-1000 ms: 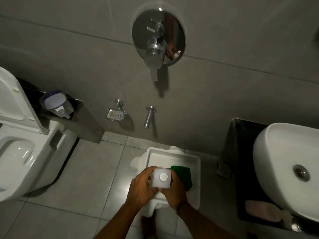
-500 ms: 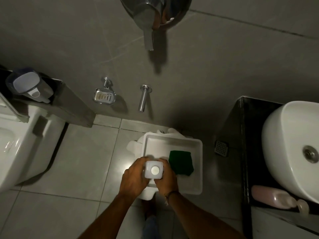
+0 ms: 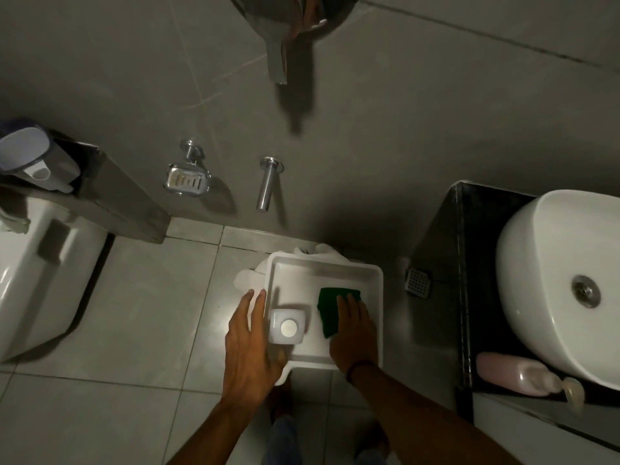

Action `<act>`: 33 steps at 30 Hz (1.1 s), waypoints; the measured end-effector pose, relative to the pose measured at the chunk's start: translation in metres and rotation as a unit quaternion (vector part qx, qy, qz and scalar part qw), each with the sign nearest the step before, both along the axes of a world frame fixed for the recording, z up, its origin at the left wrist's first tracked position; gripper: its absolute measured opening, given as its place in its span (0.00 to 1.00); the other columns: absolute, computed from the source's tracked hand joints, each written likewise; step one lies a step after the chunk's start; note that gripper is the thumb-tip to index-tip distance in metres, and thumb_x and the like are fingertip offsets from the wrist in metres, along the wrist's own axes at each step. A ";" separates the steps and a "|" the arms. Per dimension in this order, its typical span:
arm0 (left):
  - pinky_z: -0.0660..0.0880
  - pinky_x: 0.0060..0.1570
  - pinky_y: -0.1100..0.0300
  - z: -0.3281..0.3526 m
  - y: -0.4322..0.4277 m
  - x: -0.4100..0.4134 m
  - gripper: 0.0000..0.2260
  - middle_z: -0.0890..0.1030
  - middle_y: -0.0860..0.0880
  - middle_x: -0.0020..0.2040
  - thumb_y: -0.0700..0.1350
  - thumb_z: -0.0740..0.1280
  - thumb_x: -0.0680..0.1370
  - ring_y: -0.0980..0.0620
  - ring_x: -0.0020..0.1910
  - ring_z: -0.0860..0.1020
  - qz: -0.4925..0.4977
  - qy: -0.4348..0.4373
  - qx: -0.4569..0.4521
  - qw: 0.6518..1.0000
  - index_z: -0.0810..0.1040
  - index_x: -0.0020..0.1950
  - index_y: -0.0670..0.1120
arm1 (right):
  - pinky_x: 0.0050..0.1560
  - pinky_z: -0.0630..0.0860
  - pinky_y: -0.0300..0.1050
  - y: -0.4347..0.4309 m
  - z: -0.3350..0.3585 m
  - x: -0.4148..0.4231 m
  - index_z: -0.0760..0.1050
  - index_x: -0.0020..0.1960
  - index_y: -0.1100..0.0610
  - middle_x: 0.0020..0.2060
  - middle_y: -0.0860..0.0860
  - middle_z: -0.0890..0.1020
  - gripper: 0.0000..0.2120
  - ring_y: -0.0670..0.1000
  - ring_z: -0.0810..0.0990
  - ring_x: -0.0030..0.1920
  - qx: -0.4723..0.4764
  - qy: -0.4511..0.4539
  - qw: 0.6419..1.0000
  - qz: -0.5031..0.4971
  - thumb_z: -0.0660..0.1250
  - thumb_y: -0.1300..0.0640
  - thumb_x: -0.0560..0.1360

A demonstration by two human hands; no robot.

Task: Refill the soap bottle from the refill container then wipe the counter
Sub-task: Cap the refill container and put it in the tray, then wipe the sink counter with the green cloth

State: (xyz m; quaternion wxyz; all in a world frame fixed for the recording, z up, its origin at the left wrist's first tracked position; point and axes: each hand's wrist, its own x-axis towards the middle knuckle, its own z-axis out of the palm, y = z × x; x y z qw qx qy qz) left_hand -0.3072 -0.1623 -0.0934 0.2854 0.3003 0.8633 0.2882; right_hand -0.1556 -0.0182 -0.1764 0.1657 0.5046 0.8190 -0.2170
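Cloth pick-up from the tray.
Left hand (image 3: 250, 344) flat and empty, just beside the capped refill container (image 3: 287, 327) standing in the tray's (image 3: 325, 260) near-left corner. Green cloth (image 3: 330, 307) lies under the straight-fingered right hand (image 3: 352, 333), ungripped: gather it, lift clear of the container. Soap bottle (image 3: 510, 372) lies on the counter (image 3: 469, 263).

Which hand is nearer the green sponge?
Right. Right hand is over the green sponge in the tray; left hand sits left of the refill container, at the tray's rim.
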 end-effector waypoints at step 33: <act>0.24 0.78 0.39 -0.054 -0.021 0.125 0.57 0.23 0.42 0.81 0.66 0.66 0.77 0.37 0.82 0.28 -0.377 0.120 -0.210 0.894 0.22 0.80 0.47 | 0.76 0.65 0.62 0.025 0.030 0.025 0.63 0.79 0.60 0.77 0.60 0.67 0.35 0.63 0.64 0.78 0.073 0.107 0.970 0.205 0.68 0.68 0.73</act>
